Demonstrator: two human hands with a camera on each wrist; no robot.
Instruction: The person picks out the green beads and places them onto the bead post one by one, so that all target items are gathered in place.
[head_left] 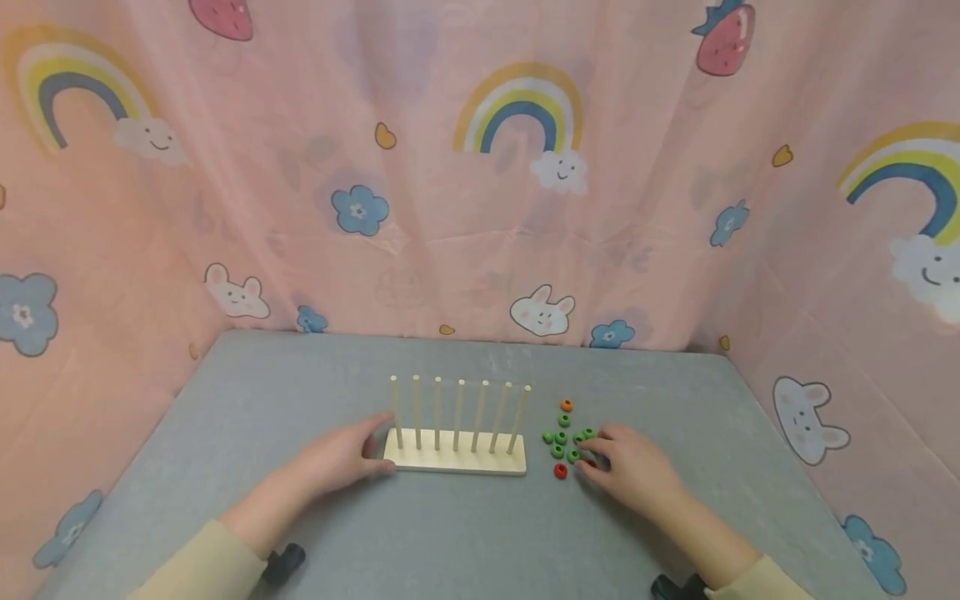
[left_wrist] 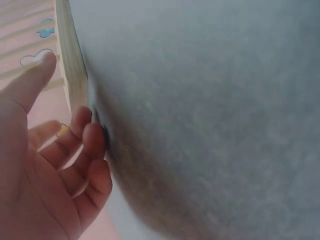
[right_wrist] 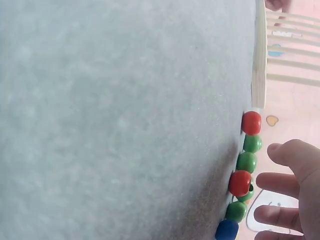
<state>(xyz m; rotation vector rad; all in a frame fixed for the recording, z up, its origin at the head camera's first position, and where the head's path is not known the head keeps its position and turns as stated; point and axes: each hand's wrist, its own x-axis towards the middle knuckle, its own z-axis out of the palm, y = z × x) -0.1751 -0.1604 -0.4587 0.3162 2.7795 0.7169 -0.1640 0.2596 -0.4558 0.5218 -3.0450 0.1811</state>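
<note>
A pale wooden peg rack [head_left: 457, 461], with several upright bare rods on a flat base, stands mid-table. At its left end is my left hand [head_left: 337, 454], thumb near the front corner and index finger beside the end rod; firm contact cannot be made out. The left wrist view shows those fingers [left_wrist: 92, 145] loosely bent beside the base [left_wrist: 75, 65]. My right hand [head_left: 637, 468] hovers over a cluster of beads, fingers apart and holding nothing. Green beads [head_left: 561, 437], an orange bead [head_left: 567, 405] and red beads [head_left: 561, 472] lie there. A blue bead [right_wrist: 227, 230] shows only in the right wrist view.
The grey table [head_left: 465, 542] meets a pink curtain [head_left: 420, 275] printed with rainbows, rabbits and flowers at the back and sides. Dark straps [head_left: 283, 565] sit at both wrists, below light sleeves [head_left: 202, 567].
</note>
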